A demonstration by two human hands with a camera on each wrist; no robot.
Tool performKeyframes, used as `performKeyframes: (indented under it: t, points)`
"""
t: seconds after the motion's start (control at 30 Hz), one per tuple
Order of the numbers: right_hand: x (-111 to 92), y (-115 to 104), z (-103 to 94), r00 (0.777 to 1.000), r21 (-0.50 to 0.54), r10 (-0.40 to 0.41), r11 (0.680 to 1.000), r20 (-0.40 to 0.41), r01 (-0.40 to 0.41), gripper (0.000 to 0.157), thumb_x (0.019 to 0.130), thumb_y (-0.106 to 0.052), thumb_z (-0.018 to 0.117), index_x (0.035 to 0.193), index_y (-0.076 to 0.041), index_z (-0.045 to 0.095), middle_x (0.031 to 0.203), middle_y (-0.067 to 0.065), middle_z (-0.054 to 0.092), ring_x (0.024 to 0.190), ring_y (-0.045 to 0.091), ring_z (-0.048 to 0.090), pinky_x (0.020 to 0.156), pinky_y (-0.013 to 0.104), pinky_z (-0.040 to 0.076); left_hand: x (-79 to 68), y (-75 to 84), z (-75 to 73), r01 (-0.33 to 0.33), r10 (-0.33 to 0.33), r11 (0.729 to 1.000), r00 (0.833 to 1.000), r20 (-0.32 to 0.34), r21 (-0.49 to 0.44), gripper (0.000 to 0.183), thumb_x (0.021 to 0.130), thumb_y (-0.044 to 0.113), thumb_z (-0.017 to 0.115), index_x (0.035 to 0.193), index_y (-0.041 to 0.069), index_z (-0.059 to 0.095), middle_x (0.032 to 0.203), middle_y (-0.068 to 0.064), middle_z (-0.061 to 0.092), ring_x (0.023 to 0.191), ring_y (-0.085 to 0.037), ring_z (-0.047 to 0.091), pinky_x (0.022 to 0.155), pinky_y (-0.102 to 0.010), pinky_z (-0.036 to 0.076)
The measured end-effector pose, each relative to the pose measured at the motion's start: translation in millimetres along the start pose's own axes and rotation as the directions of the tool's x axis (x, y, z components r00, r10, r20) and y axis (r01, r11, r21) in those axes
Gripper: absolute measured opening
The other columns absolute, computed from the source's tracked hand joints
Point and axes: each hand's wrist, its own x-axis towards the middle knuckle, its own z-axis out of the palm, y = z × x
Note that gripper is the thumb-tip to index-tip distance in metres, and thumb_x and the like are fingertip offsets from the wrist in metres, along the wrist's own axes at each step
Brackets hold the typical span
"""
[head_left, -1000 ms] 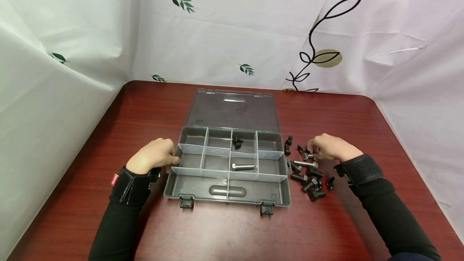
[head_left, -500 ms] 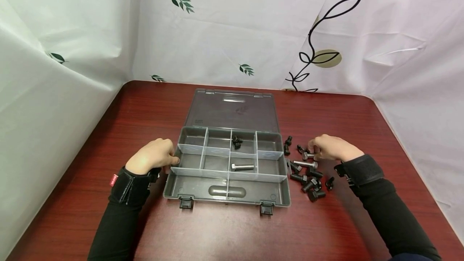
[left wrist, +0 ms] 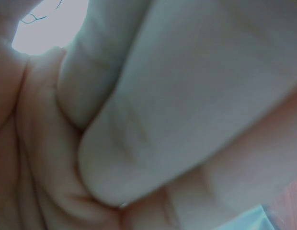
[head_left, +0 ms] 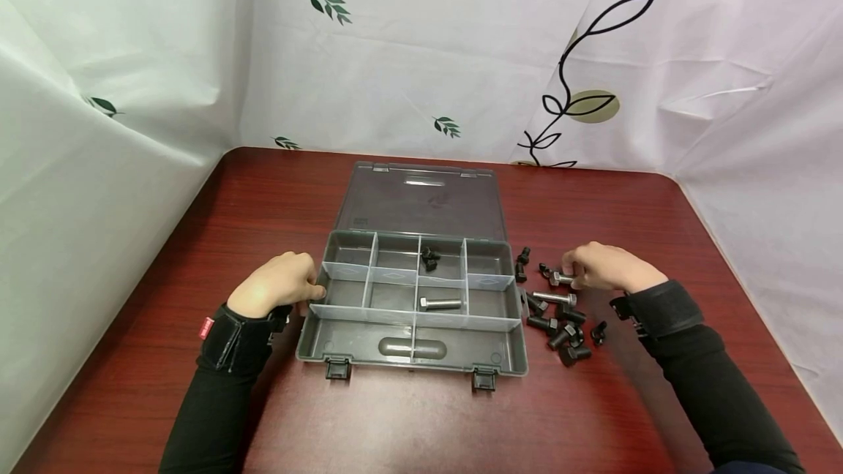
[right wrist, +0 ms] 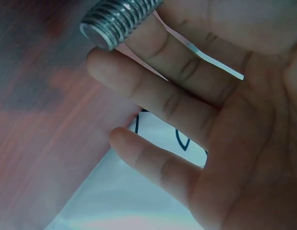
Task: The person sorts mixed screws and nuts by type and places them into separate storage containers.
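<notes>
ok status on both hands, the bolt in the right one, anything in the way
Left hand on box, left edge. Right hand pinching silver bolt, threaded end showing. Loose black hardware between right hand and box.

A wood-grained, reddish-brown table (head_left: 276,189) with rounded far corners is enclosed on three sides by white sheeting (head_left: 171,35), creased and draped in folds at left. The back panel (head_left: 408,50) is printed with dark green leaf sprigs (head_left: 327,4) — and, toward the right, with a black line-drawn vine (head_left: 561,72) and an olive oval (head_left: 589,115). A pale sheen (head_left: 349,415) is cast across the table's near part.
</notes>
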Motion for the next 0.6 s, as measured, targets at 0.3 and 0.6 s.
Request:
performKeyframes:
  t: [0.3, 0.6]
  points:
    - [-5, -7, -10.0, 0.998, -0.007, -0.042, 0.999, -0.049, 0.042, 0.01, 0.08, -0.012, 0.067, 0.088, -0.014, 0.061, 0.077, -0.007, 0.053, 0.066, 0.008, 0.049, 0.059, 0.032, 0.041, -0.6, 0.7, -0.2, 0.002, -0.002, 1.0, 1.0, 0.001, -0.003, 0.027, 0.081, 0.018, 0.06, 0.054, 0.016, 0.058, 0.047, 0.007, 0.055, 0.049, -0.011, 0.054, 0.053, -0.031, 0.041]
    - [-7, -20, -24.6, 0.995, -0.023, -0.051, 0.999, -0.082, 0.049, 0.008, 0.082, -0.011, 0.065, 0.088, -0.014, 0.06, 0.075, -0.006, 0.052, 0.062, 0.009, 0.045, 0.057, 0.032, 0.038, -0.5, 1.0, -0.6, -0.002, 0.002, 1.0, 1.0, 0.001, -0.002, 0.028, 0.081, 0.017, 0.06, 0.053, 0.016, 0.059, 0.047, 0.007, 0.054, 0.048, -0.011, 0.053, 0.053, -0.031, 0.041]
